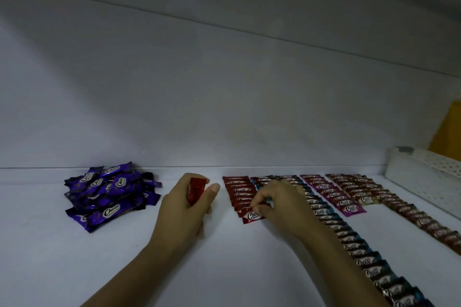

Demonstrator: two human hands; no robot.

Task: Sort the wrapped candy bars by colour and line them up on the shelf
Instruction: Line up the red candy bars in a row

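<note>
Left hand [184,207] is clenched round a small red stack [197,189] of bars, held on end, thumb stuck out to its right. Right hand [279,204] is curled down, fingertips pinching the front red bar [252,215] at its far edge. That bar lies flat on the shelf [224,269] at the near end of the red row [237,189], between the two hands.

Under and right of the right wrist: blue row [354,247], the longest, running back along the forearm. Further right of that: pink row [336,197], then brown row [411,214]. Loose purple pile [109,194] sits well left of the left hand, not yet lined up. White perforated basket [424,182] is far right, beyond the brown row.

Handling, my read:
- Light, small bars; a few fit in one fist.
- Glossy film wrapper, likely slick; stacked bars may slide on each other.
- Bar body stiff, crimped ends floppy. Pinch the body across its short sides, not the end flaps.
- Rows overlap like shingles, so a nudge to one bar probably shifts its neighbours. Set down, don't push.

Writing: white script "Choco" on the purple, red, blue and pink wrappers. A smaller line under it is too small to read. Brown labels are too dark to read.
</note>
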